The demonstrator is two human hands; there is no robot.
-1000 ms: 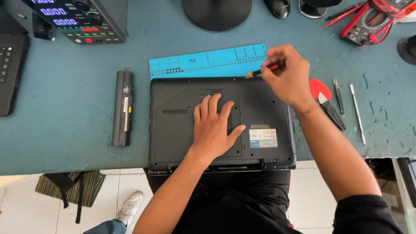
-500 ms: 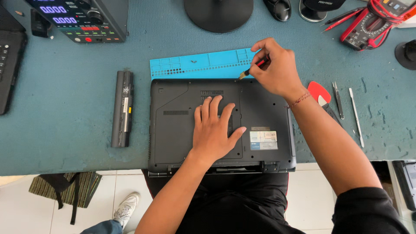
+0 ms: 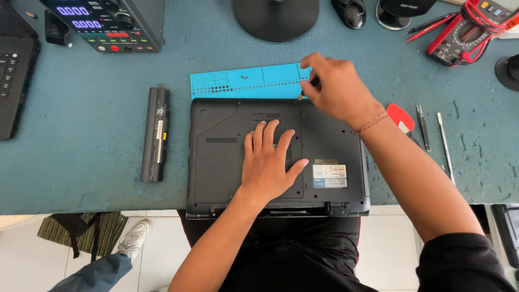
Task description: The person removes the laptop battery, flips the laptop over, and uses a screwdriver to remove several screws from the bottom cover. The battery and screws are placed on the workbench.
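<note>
Head view shows a dark laptop point(image 3: 227, 157) lying underside-up on the blue-green bench point(image 3: 81, 162), its near edge at the table's front. On its bottom panel the left hand point(image 3: 267, 165) rests flat, fingers spread and slightly apart, thumb angled out towards the stickers. At the laptop's far right corner the right hand point(image 3: 335, 89) has its fingers drawn together, pinching a small tool point(image 3: 300, 97) whose tip meets the case edge beside the light blue parts tray point(image 3: 243, 81). A removed battery point(image 3: 155, 132) lies just left of the laptop.
</note>
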